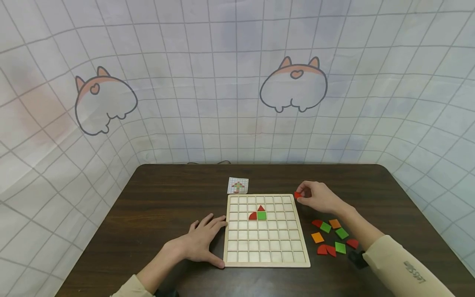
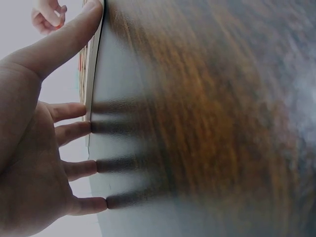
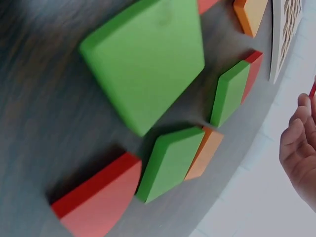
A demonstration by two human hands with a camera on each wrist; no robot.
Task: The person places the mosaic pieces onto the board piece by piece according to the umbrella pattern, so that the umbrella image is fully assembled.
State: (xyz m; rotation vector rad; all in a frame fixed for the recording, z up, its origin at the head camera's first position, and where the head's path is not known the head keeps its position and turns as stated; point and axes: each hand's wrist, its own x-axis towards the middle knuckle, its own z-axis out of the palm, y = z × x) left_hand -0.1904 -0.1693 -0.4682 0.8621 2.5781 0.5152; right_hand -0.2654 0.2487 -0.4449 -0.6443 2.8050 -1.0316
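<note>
A wooden grid board (image 1: 267,265) lies on the dark table. On it a red triangle (image 1: 261,208) sits just above a green square (image 1: 261,215), with a red quarter-circle (image 1: 253,216) to the square's left. My left hand (image 1: 200,241) rests with spread fingers against the board's left edge; in the left wrist view its thumb (image 2: 69,42) and forefinger side touch that rim. Beyond the board's upper right corner my right hand (image 1: 315,196) pinches a small red piece (image 1: 298,195) between thumb and fingers. Its exact shape is mostly hidden by the fingertips.
A small pattern card (image 1: 238,185) lies behind the board. Right of the board, under my right forearm, several loose pieces are scattered: orange squares (image 1: 317,237), green squares (image 1: 340,247) and red quarter-circles (image 1: 352,243). A white tiled-pattern curtain (image 1: 237,123) hangs behind the table.
</note>
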